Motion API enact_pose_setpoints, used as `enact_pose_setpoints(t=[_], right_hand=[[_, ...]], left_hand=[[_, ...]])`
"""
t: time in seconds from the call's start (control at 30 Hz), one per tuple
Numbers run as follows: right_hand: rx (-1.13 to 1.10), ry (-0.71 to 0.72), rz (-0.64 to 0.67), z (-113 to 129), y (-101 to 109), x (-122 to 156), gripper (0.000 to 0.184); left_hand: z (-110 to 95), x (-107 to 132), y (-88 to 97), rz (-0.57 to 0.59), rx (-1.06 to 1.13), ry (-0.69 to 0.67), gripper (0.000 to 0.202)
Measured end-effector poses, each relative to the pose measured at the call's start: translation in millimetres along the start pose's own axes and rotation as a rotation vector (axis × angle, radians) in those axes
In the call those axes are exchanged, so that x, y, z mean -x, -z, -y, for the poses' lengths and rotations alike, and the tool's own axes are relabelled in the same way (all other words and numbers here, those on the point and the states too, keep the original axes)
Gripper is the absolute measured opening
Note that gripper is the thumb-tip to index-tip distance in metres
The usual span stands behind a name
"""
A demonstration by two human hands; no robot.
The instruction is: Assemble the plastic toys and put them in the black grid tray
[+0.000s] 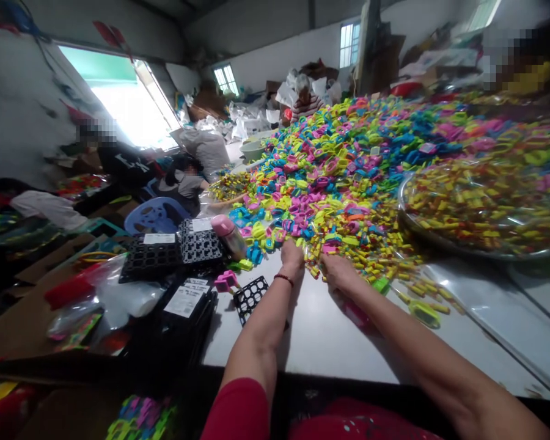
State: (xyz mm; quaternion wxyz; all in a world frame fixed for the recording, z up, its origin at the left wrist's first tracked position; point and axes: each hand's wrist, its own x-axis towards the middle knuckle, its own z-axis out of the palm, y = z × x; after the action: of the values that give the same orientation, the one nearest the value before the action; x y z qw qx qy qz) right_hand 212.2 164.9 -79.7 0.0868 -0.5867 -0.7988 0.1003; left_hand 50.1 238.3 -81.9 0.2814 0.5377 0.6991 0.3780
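Note:
My left hand (293, 255) is at the near edge of a heap of colourful plastic pieces (302, 205), its fingers curled together. Just to its right, my right hand (340, 272) reaches in with fingers bent and closed, beside small yellow-and-red tube-like pieces (364, 266). Whatever either hand pinches is hidden or too small to make out. A black tray with round holes (252, 299) lies partly behind my left forearm. Pink pieces (226, 280) sit left of that tray. Under my right forearm is a bright pink object (355, 313), partly hidden.
A wide metal basin (406, 217) of yellow-and-red pieces stands right. Left are stacked black trays (151, 256), a pink-capped bottle (229, 235) and labelled black packs (183, 318). A green-yellow piece (424, 313) lies on the white table (311, 342). People sit left and behind the heap.

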Motion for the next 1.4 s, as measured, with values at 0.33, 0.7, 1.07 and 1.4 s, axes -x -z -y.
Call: enact_pose_setpoints(t=[0.33,0.7,1.07,1.4], right_hand=[[-0.853,-0.028,-0.203,-11,10,63,0.031],[-1.104,0.062,0.026,10,37,131,0.034],[-1.053,0.089,0.035,6,45,148,0.037],[-0.904,0.133,0.042,7,42,152,0.032]], left_hand=[[5,70,38.1,0.231,0.363,-0.077,0.032],[1,198,72.4,0.602,0.971,0.222,0.04],[-5,208,62.1,0.626,0.937,0.228,0.04],[4,209,61.2,0.622,0.792,-0.027,0.033]])
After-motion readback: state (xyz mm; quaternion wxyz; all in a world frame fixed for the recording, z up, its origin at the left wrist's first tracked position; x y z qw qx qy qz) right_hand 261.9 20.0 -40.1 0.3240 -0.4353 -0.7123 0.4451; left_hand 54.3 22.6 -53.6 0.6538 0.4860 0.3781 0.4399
